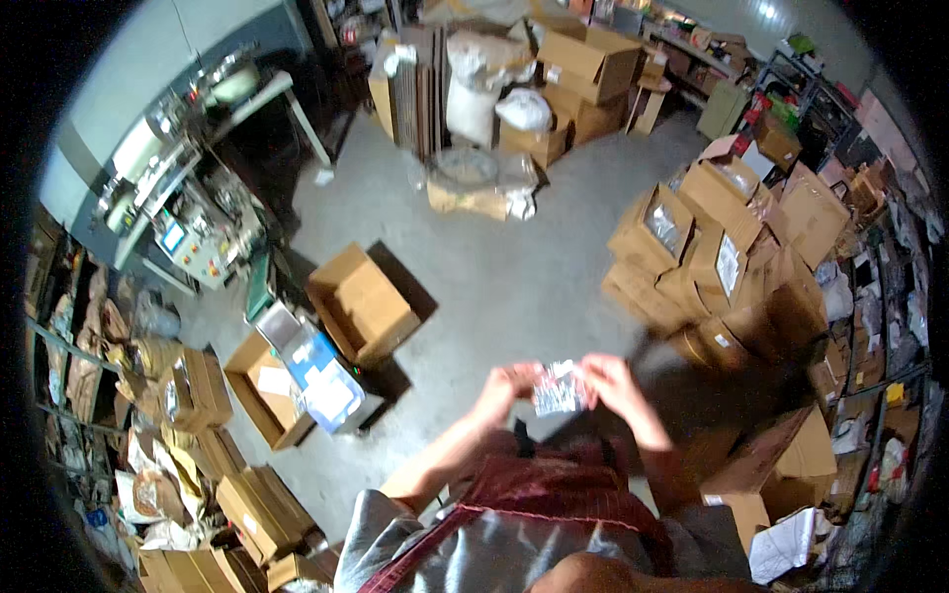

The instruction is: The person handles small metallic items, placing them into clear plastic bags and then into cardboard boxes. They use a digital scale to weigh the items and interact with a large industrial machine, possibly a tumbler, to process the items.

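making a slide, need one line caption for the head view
Left hand and right hand hold a small shiny packet amid cardboard boxes.

Light was uneven: the middle of the floor (474, 287) looked pale grey, while its right edge sank into deep brown shadow beside the right hand (606, 381). An open box (364, 301) cast a hard, dark shadow to its right. White glare burned on the far wall (727, 25). The shiny packet (560, 388) glinted, its detail washed out, and the left hand (512, 383) looked soft-edged. The fisheye lens bowed the side shelves (74, 351), smeared their contents and left black, grainy corners.
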Demonstrator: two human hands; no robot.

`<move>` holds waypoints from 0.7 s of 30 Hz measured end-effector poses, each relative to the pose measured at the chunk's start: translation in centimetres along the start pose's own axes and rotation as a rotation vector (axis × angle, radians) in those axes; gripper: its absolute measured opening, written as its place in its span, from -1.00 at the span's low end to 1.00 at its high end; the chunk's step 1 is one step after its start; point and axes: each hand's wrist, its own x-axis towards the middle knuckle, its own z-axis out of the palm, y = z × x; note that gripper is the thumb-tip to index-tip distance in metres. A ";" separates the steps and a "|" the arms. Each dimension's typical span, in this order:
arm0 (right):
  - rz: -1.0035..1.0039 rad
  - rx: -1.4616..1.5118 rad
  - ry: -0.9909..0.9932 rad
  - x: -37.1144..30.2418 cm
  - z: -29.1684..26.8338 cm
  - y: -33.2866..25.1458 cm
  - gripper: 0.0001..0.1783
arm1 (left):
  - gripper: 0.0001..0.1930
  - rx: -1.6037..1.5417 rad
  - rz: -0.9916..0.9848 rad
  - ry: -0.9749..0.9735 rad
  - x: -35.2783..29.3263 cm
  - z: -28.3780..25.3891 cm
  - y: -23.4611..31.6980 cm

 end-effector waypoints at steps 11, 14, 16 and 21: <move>0.044 0.124 -0.370 30.4 1.8 -7.6 -0.79 | -0.70 -0.184 0.306 0.188 16.3 -14.4 11.3; -0.080 -0.051 -0.471 40.7 2.8 -4.7 -0.78 | -0.75 -0.014 0.317 0.283 22.7 -19.1 13.6; -0.056 -0.200 -0.567 46.1 4.6 -5.5 -0.79 | -0.78 0.289 0.434 0.401 26.8 -23.0 12.4; 0.062 -0.234 -0.917 56.6 8.2 -7.9 -0.88 | -0.84 0.289 0.323 0.576 29.7 -27.9 15.3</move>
